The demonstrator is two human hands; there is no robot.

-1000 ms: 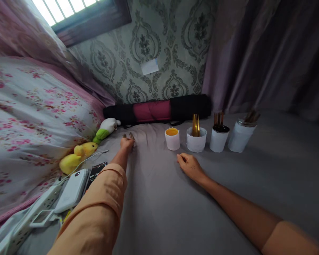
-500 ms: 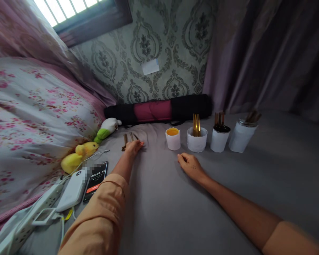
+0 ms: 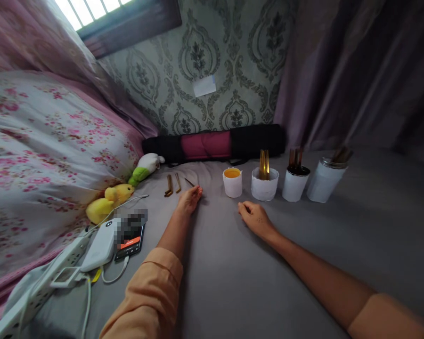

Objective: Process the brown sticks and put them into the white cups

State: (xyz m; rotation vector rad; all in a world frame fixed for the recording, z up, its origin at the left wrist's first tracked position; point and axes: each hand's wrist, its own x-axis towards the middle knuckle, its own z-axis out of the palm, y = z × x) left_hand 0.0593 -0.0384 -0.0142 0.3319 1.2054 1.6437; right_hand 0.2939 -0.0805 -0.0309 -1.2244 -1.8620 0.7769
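My left hand [image 3: 190,199] rests on the grey sheet with its fingers stretched out, holding nothing. Just beyond its fingertips lie several thin brown sticks [image 3: 173,184]. My right hand [image 3: 253,218] lies loosely curled on the sheet in front of a row of white cups. The left cup [image 3: 232,182] has a yellow-orange inside. The second cup [image 3: 265,183] holds golden sticks. The third cup [image 3: 294,183] and a lidded jar [image 3: 325,180] hold dark sticks.
A black and pink roll [image 3: 215,145] lies against the patterned wall. A flowered pillow [image 3: 45,155], yellow and green plush toys [image 3: 109,200], a phone [image 3: 130,233], a white power bank [image 3: 99,245] and a power strip [image 3: 38,287] fill the left side. A curtain [image 3: 360,75] hangs at right.
My left hand let go of the brown sticks, opened, and drew back toward me and to the right. My right hand stayed put.
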